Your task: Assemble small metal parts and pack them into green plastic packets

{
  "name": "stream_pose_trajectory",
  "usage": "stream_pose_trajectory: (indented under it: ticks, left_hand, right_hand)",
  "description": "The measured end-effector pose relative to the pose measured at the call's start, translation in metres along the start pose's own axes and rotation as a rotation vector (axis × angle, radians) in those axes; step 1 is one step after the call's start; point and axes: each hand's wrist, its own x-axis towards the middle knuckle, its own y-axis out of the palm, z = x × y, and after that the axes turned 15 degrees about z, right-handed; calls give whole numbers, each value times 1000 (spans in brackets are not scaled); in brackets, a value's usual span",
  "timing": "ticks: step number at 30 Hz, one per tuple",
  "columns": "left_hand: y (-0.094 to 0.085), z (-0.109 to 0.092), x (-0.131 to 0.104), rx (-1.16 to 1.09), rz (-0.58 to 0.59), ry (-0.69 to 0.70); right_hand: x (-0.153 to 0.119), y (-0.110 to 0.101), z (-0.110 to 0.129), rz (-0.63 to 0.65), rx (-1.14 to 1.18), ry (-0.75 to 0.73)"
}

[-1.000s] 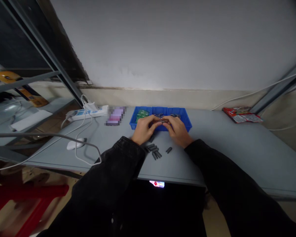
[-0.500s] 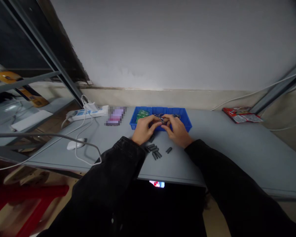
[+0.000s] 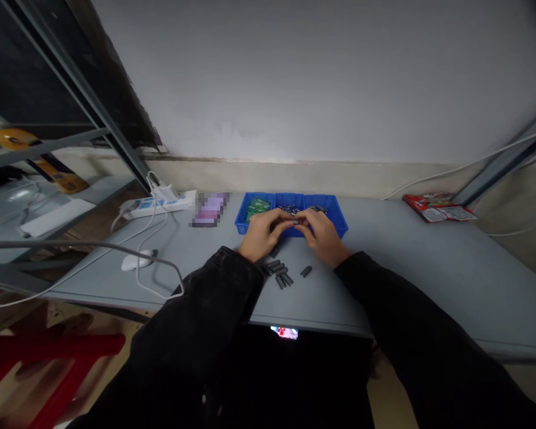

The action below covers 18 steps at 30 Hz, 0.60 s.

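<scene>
My left hand [image 3: 261, 233] and my right hand [image 3: 320, 235] meet fingertip to fingertip over the front edge of a blue compartment tray [image 3: 240, 229]. Between them they pinch a small dark grey piece [image 3: 295, 221], mostly covered by the fingers. Green items [image 3: 258, 207] fill the tray's left compartment, and small shiny metal parts [image 3: 289, 210] lie in the middle one. Dark small parts in the right compartment are partly hidden behind my right hand. Several dark grey cylindrical pieces [image 3: 280, 273] lie in a loose pile below my left hand, and a single grey piece [image 3: 306, 271] rests apart to the right.
A power strip [image 3: 161, 204] with white cables stands at the back left, beside a blurred purple item [image 3: 209, 210]. A white mouse-like object [image 3: 137, 260] sits near the left edge. At the far right lies a red packet [image 3: 438, 208]. A lit screen [image 3: 284, 332] shows below the table edge.
The fingertips of both hands have shifted slightly around the small grey piece, my right fingers a little lower. Pile and tray are unchanged.
</scene>
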Motion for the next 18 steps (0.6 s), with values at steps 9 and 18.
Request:
stream_pose_trajectory:
  ticks: [9,18]
  left_hand:
    - [0,0,-1,-24,-23,-7]
    - [2,0,-1,12,-39,15]
  right_hand:
    - [-1,1,0,0,6,40]
    - [2,1,-1,9,-22,8]
